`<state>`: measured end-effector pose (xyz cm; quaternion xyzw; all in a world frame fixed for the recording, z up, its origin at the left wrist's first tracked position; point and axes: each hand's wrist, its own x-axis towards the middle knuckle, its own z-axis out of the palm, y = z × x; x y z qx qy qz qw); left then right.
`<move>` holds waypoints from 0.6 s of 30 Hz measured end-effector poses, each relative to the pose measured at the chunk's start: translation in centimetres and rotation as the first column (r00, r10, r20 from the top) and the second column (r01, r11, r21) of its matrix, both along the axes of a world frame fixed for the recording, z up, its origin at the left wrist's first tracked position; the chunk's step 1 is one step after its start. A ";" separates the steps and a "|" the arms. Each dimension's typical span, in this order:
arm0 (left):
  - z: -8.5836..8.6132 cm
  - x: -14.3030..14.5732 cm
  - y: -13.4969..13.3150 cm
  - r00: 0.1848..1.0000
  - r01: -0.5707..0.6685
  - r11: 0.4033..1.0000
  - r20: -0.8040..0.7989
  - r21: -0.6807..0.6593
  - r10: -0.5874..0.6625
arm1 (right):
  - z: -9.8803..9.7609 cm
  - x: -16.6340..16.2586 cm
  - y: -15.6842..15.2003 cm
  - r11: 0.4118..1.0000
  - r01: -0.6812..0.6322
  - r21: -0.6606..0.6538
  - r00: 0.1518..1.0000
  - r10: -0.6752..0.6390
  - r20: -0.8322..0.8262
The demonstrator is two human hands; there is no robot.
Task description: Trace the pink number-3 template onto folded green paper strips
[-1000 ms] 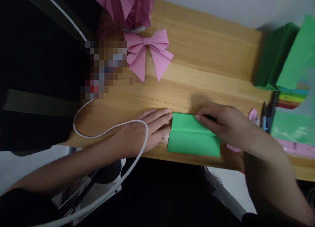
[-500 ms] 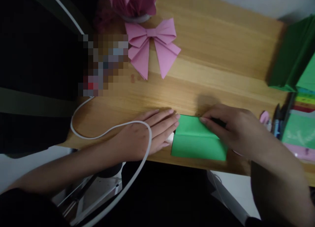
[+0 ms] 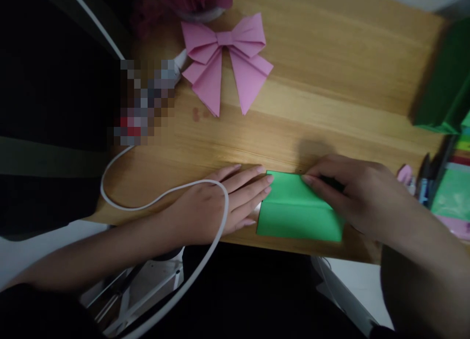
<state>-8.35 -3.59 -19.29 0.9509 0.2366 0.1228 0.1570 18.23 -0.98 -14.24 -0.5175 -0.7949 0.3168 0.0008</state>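
Observation:
A small sheet of green paper (image 3: 293,219) lies near the front edge of the wooden table, with a crease running across its middle. My left hand (image 3: 227,199) rests flat on the table with its fingers stretched out, the fingertips at the paper's left edge. A bit of something white shows under those fingers. At the paper's upper edge, my right hand (image 3: 352,192) pinches it between thumb and forefinger. The paper's right end is partly hidden by that hand.
A pink paper bow (image 3: 225,64) lies farther back, below a dark pink bundle (image 3: 198,1). A white cable (image 3: 161,194) loops across my left hand. On the right are pens (image 3: 424,182), a green box-like item (image 3: 440,84) and packs of coloured paper (image 3: 455,192).
The view has shifted a little. Both hands stay at the green paper in nearly the same pose, with the left fingertips lying slightly over its left edge.

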 end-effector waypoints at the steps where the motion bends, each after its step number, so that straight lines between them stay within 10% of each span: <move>1: 0.0 0.0 0.0 1.000 -0.001 1.000 0.003 0.006 0.001 | 0.0 0.0 0.0 1.000 -0.001 -0.001 1.000 0.001 -0.005; 18: 0.0 0.1 0.0 0.999 -0.009 1.000 0.031 -0.008 0.010 | 0.1 -0.2 0.1 0.998 -0.024 0.049 1.000 0.024 0.008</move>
